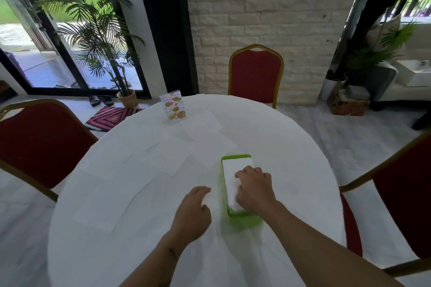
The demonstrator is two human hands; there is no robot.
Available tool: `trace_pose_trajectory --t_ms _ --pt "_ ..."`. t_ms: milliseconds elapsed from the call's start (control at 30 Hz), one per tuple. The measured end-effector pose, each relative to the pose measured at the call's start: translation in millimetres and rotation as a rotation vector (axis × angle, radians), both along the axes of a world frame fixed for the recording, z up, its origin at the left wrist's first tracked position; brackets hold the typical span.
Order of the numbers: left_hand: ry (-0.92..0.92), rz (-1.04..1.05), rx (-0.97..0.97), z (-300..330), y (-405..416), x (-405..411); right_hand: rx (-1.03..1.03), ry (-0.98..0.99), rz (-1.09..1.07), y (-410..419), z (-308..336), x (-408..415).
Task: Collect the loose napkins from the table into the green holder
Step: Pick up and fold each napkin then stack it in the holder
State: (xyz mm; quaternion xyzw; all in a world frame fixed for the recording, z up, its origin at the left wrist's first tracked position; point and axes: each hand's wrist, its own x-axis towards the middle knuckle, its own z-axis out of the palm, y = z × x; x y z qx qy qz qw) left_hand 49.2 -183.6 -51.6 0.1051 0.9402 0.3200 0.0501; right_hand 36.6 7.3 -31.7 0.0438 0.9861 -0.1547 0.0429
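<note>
A green holder (240,213), a bright lime rectangular box with rounded corners, is seen standing on the white round table (291,158), near its front middle. It is filled with a white napkin stack (231,177) lying flat and level with the rim. The right hand (255,187) is laid on that stack, fingers curled downward and pressing; nothing is pinched between them. The left hand (192,213) is rested on the cloth just beside the holder's left wall, loosely curled and holding nothing. Loose napkins (168,158), thin, square and white, are spread flat across the table's left and far parts, barely distinguished from the cloth. A menu card (173,107) is stood upright near the far edge.
</note>
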Motion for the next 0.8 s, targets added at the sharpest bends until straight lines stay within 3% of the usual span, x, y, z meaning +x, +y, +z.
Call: trace_pose_trajectory --t_ms 167,400,600,800 --pt "-0.067 0.212 0.175 2 -64 -11 -0.083 0.001 -0.002 -55 13 -9" --pt "-0.145 0.414 0.233 -12 -181 -15 -0.167 -0.107 0.088 -160 -2 -9" --pt "-0.159 0.46 0.11 -37 -248 -17 -0.209 -0.185 0.096 -226 -20 -5" --pt "-0.287 0.23 -0.161 -60 -285 -25 -0.229 -0.232 0.063 -256 -34 -3"
